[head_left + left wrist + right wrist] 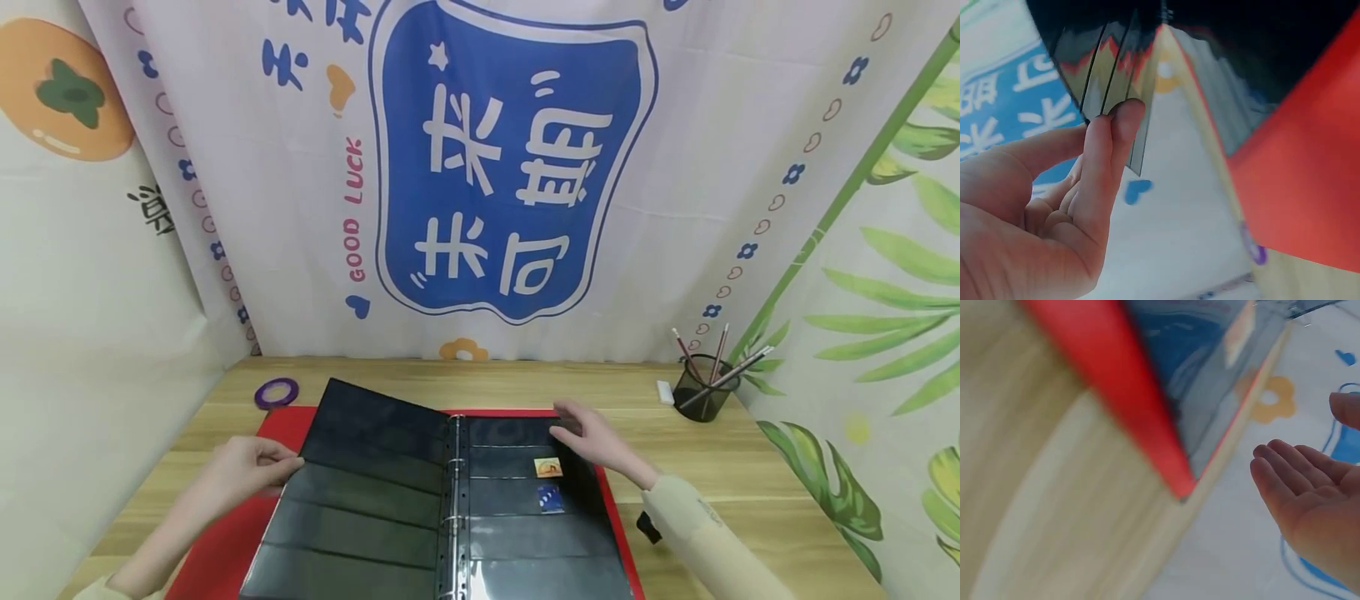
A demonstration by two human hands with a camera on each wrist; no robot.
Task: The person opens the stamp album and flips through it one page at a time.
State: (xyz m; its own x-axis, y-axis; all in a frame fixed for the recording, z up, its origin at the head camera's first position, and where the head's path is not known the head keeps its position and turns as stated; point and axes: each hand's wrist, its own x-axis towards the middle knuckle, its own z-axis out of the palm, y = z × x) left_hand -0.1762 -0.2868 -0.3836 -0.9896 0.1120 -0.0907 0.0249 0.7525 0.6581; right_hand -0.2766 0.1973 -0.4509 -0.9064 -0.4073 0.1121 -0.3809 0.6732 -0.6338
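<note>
A red ring-binder stamp album (217, 542) lies spread on the table, its metal rings (454, 521) down the middle. My left hand (251, 471) pinches the outer edge of a black pocket page (352, 500), which is lifted off the red cover on that side. In the left wrist view, thumb and fingertips meet on that page's edge. My right hand (592, 433), fingers extended and holding nothing, hovers by the upper right corner of the right-hand page (517, 537). That page holds an orange-and-white stamp (548, 467) above a blue stamp (551, 499).
A purple tape roll (276, 392) lies beyond the album's left corner. At the back right stand a black mesh pen holder (703, 392) with several pencils and a white eraser (665, 392). A small black object (648, 527) lies near the right forearm. Printed curtains enclose the table.
</note>
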